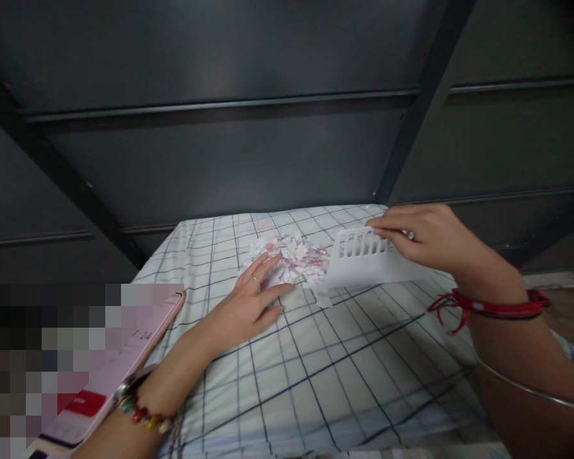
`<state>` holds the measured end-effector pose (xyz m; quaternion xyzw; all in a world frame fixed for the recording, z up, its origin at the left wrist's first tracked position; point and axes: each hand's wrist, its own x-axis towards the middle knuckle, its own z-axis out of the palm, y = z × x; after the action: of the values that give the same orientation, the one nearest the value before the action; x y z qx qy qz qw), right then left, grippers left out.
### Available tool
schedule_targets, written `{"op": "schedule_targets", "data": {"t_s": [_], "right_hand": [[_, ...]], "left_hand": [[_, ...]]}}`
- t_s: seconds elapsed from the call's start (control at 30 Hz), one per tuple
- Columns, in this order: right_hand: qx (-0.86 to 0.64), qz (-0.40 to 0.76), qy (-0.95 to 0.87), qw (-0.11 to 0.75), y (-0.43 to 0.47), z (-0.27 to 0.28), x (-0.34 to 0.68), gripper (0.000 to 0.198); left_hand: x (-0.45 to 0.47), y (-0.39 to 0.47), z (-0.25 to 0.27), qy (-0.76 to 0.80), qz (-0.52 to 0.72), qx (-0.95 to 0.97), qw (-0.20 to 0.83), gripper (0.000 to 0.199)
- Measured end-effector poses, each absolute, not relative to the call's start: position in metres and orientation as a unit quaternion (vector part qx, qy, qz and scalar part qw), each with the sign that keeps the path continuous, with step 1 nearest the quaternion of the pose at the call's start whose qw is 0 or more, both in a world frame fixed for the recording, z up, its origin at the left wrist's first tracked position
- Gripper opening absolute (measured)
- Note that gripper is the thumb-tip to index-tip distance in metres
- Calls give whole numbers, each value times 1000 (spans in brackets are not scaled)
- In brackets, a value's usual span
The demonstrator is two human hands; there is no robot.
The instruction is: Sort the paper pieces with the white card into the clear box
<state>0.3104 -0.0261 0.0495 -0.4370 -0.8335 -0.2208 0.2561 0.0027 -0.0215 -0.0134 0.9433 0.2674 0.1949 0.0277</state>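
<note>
Paper scraps [301, 252] heaped between left hand [249, 306] and white slotted panel [358, 274]

Nearest, at lower left, a phone [124, 357] shows its lit screen; a checked cloth [335, 382] spreads beneath the work; the left hand lies palm down, fingers loosely spread, gripping nothing visible, its fingertips at the heap's near left edge; the scraps pile loosely toward the cloth's far end; the right hand [423, 236] pinches the panel by its top edge, and the panel's left end meets the heap; a dark wall [239, 166] stands beyond; gathering seems the step in hand; the next move likely calls for a low panel edge while fingers steer strays.
</note>
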Motion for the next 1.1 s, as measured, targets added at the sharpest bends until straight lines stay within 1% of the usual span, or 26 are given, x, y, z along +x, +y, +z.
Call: {"op": "schedule_targets", "data": {"t_s": [0.23,0.63,0.77,0.97,1.1], "right_hand": [[-434,-229,-833,256,-24,47,308,33],[-448,-294,-811,233,-23,47,307,35],[-422,-313,-815,245,-22,47,306,33],[-397,-305,-834,232,-18,46,305,33],[-395,-301,-830,254,-21,47,305,32]], "left_hand": [[4,-22,-12,271,185,944,21,34],[5,-23,-9,272,178,946,23,32],[5,-22,-10,265,186,946,23,33],[4,-22,-12,264,190,945,18,33],[5,-23,-11,267,191,945,15,33]]}}
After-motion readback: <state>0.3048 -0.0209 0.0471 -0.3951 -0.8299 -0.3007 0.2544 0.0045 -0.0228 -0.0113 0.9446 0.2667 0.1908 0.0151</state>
